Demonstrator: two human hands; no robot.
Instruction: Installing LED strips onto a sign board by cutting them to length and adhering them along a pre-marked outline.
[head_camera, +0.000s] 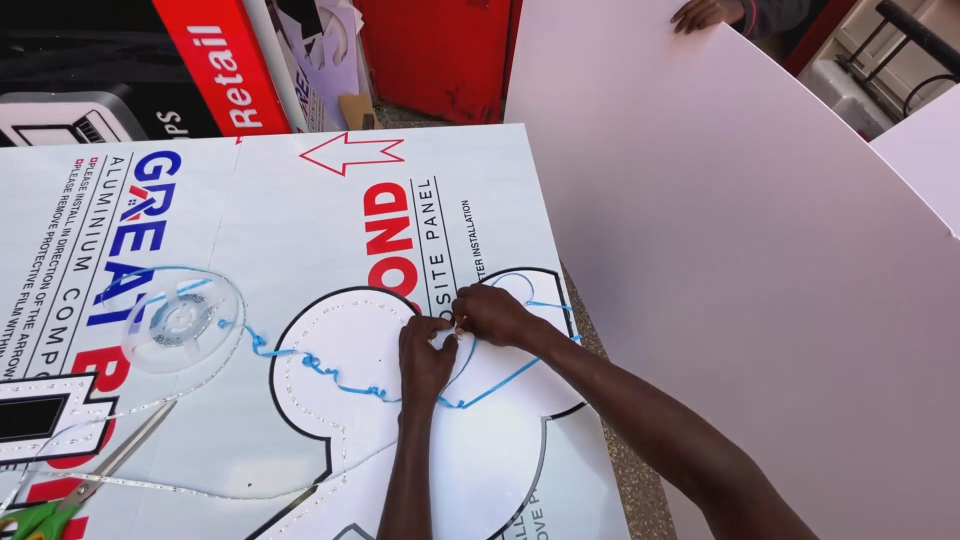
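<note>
On the bench (300, 200), left hand (426, 358) and right hand (495, 315) pinch blue tape (330, 372), pressing it onto the cutout (480, 440).

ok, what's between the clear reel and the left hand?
Head view: a blue backing strip trails in loose waves from the clear reel across the white cut-out shape to the left hand.

I have one view only, from the camera on my head, looking steeply down and a little forward over the printed panel (300, 210) lying flat in front of me. It sits close, within my arms' reach, so my forearms enter from the bottom edge. At the top it catches a large white sheet (740, 220) standing upright to my right.
</note>
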